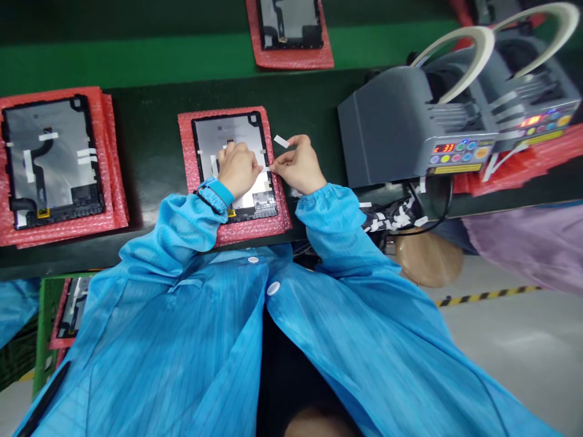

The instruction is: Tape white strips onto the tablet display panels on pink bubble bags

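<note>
A display panel [214, 129] with a silver back and black frame lies on red bubble wrap [187, 142] in front of me. My left hand [239, 170] rests over the panel's middle with its fingers curled; its thumb is at the right edge, and whatever is under the fingers is hidden. At that same edge my right hand [300, 167] pinches a small white tape strip [266, 169] between thumb and finger. A second white strip [281, 141] sticks out from the tip of another right-hand finger. A white strip also lies on the panel left of my left hand.
To the left, another panel [64, 164] with white strips sits on stacked red wrap. One more panel [296, 24] lies at the back. Two grey tape dispensers [392, 127] with lit displays stand on the right. Below them are a cable and a round stool [428, 258].
</note>
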`<state>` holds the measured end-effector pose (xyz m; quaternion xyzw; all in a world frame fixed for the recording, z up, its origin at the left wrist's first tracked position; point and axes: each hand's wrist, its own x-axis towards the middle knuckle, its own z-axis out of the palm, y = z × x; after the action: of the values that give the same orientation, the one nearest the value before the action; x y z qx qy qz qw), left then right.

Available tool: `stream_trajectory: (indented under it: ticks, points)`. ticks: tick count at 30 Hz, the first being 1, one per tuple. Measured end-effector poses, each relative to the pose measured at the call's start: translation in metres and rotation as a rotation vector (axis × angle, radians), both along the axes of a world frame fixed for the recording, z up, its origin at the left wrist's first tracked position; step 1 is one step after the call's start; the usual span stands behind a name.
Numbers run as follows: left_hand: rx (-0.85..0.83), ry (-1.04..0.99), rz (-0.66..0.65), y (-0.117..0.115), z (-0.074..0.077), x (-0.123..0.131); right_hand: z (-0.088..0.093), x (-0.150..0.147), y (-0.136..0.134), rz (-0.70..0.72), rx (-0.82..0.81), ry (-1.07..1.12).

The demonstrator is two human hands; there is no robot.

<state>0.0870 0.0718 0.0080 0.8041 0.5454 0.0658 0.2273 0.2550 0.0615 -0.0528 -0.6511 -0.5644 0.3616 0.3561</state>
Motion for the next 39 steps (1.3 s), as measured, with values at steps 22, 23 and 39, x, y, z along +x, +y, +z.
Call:
stream_trajectory:
  ticks: [22, 23, 39]
  points:
    - [-0.018, -0.098, -0.161, 0.027, 0.012, -0.019, 0.047, -0.002, -0.009, 0.195, 0.026, 0.005]
    - [-0.024, -0.092, -0.156, 0.027, 0.010, -0.019, 0.045, 0.000, -0.009, 0.165, 0.018, 0.013]
    - [-0.020, 0.013, -0.031, 0.023, 0.002, -0.004, 0.018, -0.009, 0.007, 0.094, 0.098, -0.250]
